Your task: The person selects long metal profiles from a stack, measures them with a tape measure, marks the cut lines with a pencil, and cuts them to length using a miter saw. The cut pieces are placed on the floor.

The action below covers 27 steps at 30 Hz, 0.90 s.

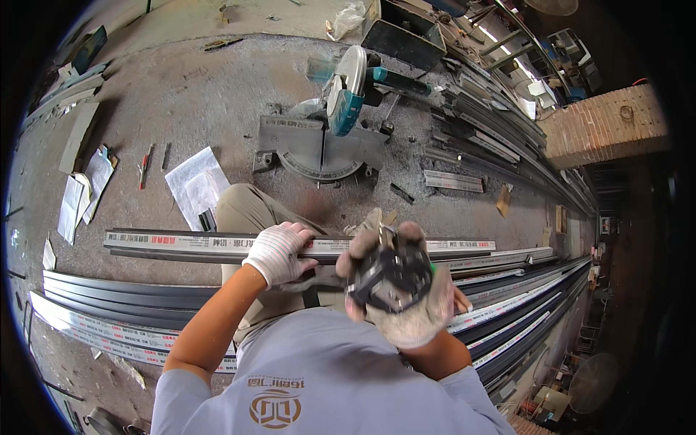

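My left hand (281, 255), in a white knit glove, lies over a long dark metal profile (181, 245) with a printed protective film, its fingers curled round the edge. The profile runs crosswise in front of my body, above my lap. My right hand (417, 312), in a soiled glove, is raised close to the camera and closed round a black, palm-sized tape measure (391, 279). A short metal end sticks up from its top, and a green spot shows at its side. Blur hides its finer details. Behind it, part of the profile is covered.
A teal and grey mitre saw (341, 116) stands on the floor ahead. Bundled profiles (130, 297) lie to both sides; more profiles (486, 138) lie at far right. Paper sheets (197, 187) and a red pen (145, 168) lie left, a dark bin (404, 35) at the back.
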Tool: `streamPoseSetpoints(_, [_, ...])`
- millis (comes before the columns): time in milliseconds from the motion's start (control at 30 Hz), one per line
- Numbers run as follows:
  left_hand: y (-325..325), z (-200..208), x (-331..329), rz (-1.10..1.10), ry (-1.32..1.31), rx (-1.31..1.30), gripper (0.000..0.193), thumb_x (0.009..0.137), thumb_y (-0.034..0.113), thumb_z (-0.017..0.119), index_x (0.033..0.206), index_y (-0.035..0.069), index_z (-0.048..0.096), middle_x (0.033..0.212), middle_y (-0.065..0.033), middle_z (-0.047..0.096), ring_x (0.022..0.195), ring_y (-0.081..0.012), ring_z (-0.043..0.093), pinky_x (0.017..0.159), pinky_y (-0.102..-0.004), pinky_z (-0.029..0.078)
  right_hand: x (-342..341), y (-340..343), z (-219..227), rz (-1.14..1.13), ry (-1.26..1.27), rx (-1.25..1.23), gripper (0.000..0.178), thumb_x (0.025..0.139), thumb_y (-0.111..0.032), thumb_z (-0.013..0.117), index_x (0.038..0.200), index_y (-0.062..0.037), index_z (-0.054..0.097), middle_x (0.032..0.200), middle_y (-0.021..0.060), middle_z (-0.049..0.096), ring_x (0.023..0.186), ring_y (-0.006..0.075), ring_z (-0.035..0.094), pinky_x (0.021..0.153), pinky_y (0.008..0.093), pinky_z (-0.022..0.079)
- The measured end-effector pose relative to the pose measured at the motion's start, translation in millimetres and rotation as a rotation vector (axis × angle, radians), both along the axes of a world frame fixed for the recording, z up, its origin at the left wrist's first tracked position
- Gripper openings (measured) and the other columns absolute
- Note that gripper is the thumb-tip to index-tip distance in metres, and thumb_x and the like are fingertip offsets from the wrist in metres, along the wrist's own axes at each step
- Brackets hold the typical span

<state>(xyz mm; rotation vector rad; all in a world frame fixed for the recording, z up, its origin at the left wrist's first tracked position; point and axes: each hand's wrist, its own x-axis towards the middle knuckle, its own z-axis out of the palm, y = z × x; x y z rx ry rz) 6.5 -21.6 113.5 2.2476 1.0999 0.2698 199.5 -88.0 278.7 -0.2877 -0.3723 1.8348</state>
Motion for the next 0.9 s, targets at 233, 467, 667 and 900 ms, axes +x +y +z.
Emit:
streamPoseSetpoints(233, [0,4,-6,0.143,-0.361,-0.045,0.035,0.080,0.024,0.082,0.110,0.012,0.070,0.107,-0.0100,0.070,0.103,-0.0334,0.068,0.091,-0.0419,0.056,-5,28,-22,0.003,-0.299,0.147,0.057,0.096,-0.039,0.064,0.141,-0.0127,0.040,0.131,0.0246,0.058,0.108,0.0408,0.067,0.072,0.0482,0.063])
streamPoseSetpoints(467, [4,-7,-16,0.428,-0.712,-0.628,0.030,0.105,0.022,0.063,0.122,-0.002,0.066,0.106,-0.0062,0.074,0.096,-0.0109,0.066,0.086,-0.0301,0.056,12,62,-130,0.003,-0.912,0.009,0.053,0.087,-0.036,0.080,0.126,-0.0128,0.051,0.108,0.0089,0.068,0.082,0.0159,0.066,0.061,0.0275,0.055])
streamPoseSetpoints(667, [6,-16,-18,0.433,-1.003,-0.674,0.034,0.104,0.028,0.067,0.125,0.001,0.065,0.104,-0.0051,0.072,0.100,-0.0106,0.063,0.090,-0.0299,0.054,-1,64,-136,0.019,-1.351,0.546,0.054,0.079,-0.009,0.082,0.122,-0.0075,0.049,0.115,0.0099,0.063,0.103,0.0210,0.064,0.096,0.0368,0.053])
streamPoseSetpoints(900, [6,-15,-16,0.428,-0.875,-0.450,0.045,0.086,0.027,0.087,0.119,0.005,0.067,0.117,-0.0103,0.068,0.111,-0.0187,0.065,0.098,-0.0361,0.054,-3,62,-125,-0.066,-1.722,0.880,0.055,0.074,-0.010,0.081,0.117,-0.0050,0.047,0.125,0.0208,0.061,0.112,0.0391,0.064,0.097,0.0452,0.052])
